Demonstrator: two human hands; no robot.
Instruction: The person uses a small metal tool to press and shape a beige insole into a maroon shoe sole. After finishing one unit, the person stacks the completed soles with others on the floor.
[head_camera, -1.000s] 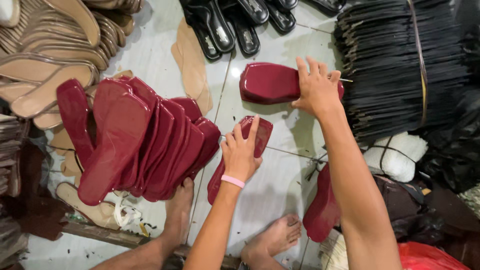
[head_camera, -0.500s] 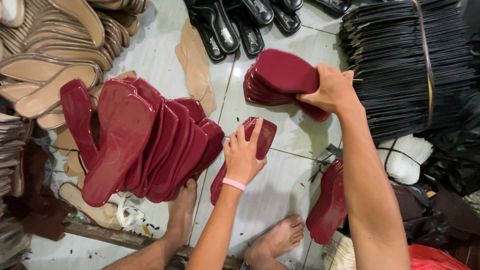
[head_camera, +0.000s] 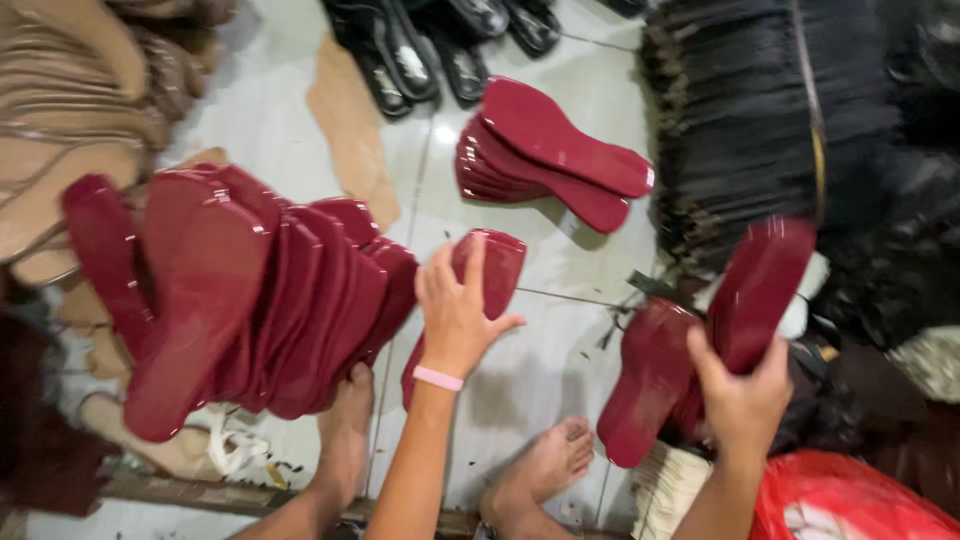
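Moved: small stack of maroon soles (head_camera: 545, 155) now lies on the tiled floor (head_camera: 560, 360); right hand (head_camera: 740, 395) grips another maroon sole (head_camera: 760, 290). Left hand (head_camera: 455, 315) clasps a flat sole pile (head_camera: 490, 270).

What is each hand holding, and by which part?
Right hand grips a dark red sole by its lower end. Left hand rests on another red sole; its grip cannot be told.

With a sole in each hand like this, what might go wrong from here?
1. The fanned row of red soles leans on edge; a nudge from the left hand or the foot beside it might topple it.
2. The right hand grips its raised red sole only by the lower end, so it may slip.
3. The small stack looks uneven and may slide.
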